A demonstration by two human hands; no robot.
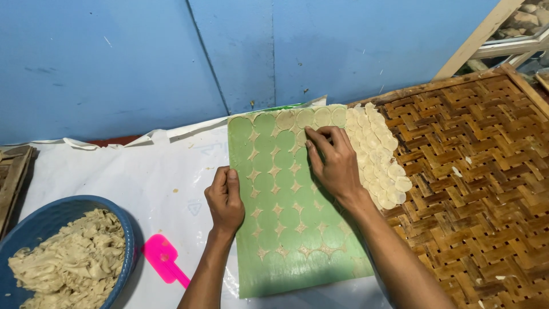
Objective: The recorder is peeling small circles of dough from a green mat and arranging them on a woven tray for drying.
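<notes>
Two bare hands work over a green mat [289, 229] that lies flat on a white plastic sheet [114, 171] beside a woven bamboo tray [474, 171]. The left hand [225, 197] rests on the mat's left edge, fingers curled and thumb laid flat, gripping nothing; it seems to press the mat down so that it does not slide. The right hand [334, 163] reaches to the upper part of the mat, fingertips bent down onto a thin dough round [301, 137]; whether a round is already pinched between the fingers I cannot tell, since the fingers cover it. Only a short row of pale dough rounds [311, 117] is left along the mat's top edge, while most of the mat shows bare circles with small star-shaped dough scraps [274, 209] between them. Many lifted rounds [380, 154] lie overlapping in a band on the tray, touching the mat's right edge, so each one has only a short way to go. At lower left a blue bowl [128, 234] holds a heap of ragged dough [74, 263], and a pink plastic scraper [163, 260] lies on the sheet between the bowl and the left forearm, within easy reach. A blue wall [143, 57] stands behind.
</notes>
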